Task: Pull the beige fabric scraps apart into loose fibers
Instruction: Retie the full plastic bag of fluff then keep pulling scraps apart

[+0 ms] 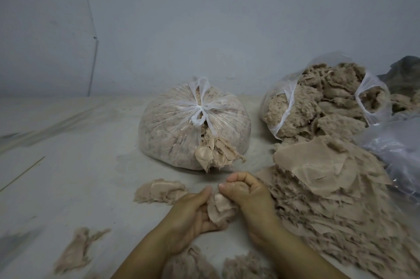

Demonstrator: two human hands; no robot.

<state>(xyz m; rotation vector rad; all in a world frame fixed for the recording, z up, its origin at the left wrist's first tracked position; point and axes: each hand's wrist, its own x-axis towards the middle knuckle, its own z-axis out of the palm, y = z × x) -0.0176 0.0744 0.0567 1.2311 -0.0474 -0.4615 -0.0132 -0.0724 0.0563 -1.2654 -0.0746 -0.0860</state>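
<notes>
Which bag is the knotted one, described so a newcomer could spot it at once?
Start at the pale wall and drop to the floor in front of it: two clear plastic bags sit there. The tied bag is the left one, centre frame, handles knotted on top, beige scraps poking out below the knot; the open bag to its right gapes, overflowing.

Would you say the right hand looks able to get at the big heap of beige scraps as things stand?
Probably yes: the heap of scraps lies right beside the right hand with nothing between them, but that hand and the left hand are both gripping a scrap, so it must let go first.
</notes>
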